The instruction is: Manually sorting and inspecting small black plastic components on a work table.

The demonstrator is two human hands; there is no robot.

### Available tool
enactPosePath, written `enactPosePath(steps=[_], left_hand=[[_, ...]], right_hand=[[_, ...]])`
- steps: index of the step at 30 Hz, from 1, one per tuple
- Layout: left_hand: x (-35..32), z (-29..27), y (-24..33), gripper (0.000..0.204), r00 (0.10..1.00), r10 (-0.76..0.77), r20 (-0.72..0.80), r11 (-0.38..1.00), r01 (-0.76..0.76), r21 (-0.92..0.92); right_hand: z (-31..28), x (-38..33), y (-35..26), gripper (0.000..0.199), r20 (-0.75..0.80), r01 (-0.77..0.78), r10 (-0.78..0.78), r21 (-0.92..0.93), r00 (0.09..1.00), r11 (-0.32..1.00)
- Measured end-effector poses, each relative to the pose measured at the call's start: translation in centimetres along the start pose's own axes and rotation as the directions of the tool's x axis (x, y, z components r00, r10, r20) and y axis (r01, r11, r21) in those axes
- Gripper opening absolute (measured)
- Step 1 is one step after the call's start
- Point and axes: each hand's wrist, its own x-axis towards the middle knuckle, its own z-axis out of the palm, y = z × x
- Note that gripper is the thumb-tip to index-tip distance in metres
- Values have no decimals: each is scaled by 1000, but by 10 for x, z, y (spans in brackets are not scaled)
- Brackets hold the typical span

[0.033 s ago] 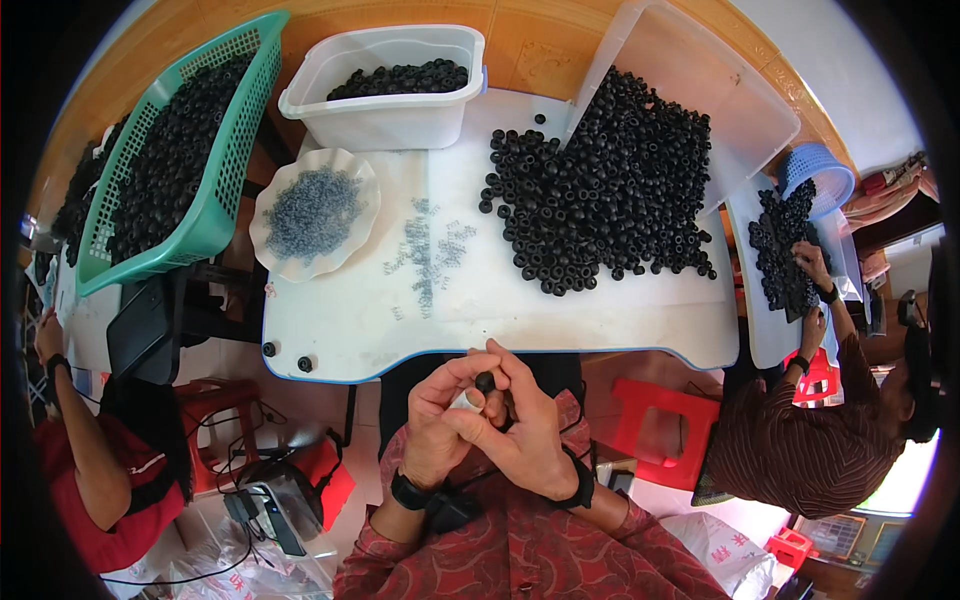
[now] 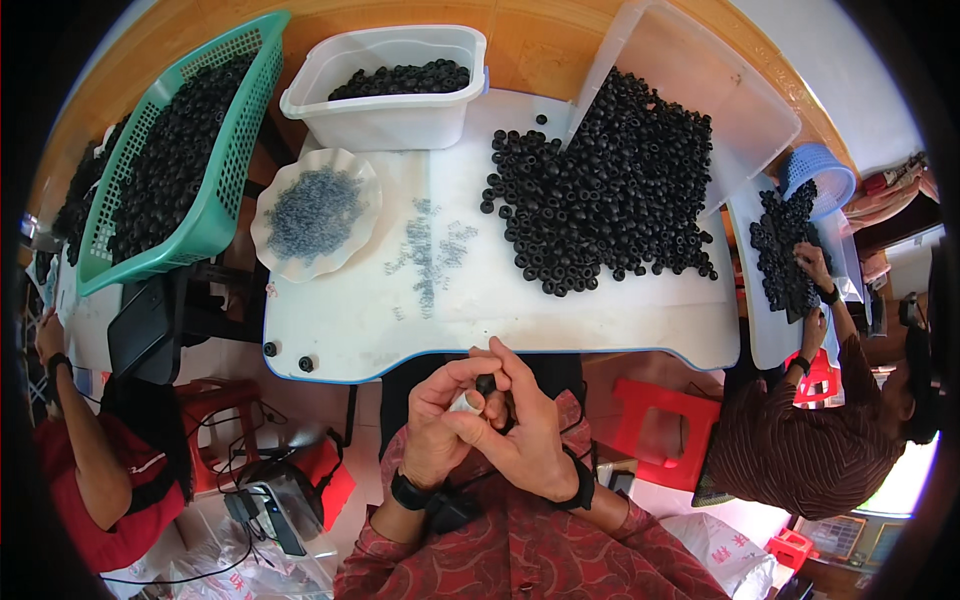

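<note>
Both hands meet just below the near edge of the white table [image 2: 600, 330], close to the person's chest. The left hand [image 2: 440, 430] and the right hand [image 2: 525, 435] are pressed together around one small black ring-shaped part [image 2: 486, 383], which sits pinched at the fingertips; something small and pale shows against the left thumb, too tiny to make out. Judging by this, the step in hand is fitting or working one piece at a time, with the part held up off the table between the two hands. The supply lies well apart from the hands: a large heap of black rings [image 2: 600, 200] spreads over the far right of the table, spilling from a tipped clear bin [image 2: 700, 90]. Nearer the middle lies a loose scatter of small grey pieces [image 2: 430, 255], and beside it a scalloped white dish [image 2: 315, 215] holds more of them. A white tub [image 2: 385, 90] and a green basket [image 2: 170, 160] at the far left carry more black parts. Two stray black rings [image 2: 287, 356] sit at the near left edge. The next move seems to call for fine fingertip control and a steady pinch, since the part is small and could slip to the floor. Other people work at both sides.
</note>
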Motion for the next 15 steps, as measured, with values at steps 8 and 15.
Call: enactPosePath(steps=[8, 15], left_hand=[[1, 3, -1, 41, 995, 76, 63, 997, -73, -34], [0, 3, -1, 51, 997, 45, 64, 999, -43, -30]], right_hand=[[2, 0, 0, 91, -24, 86, -85, 28, 996, 996], [0, 1, -10, 92, -9, 9, -9, 92, 1000, 996]])
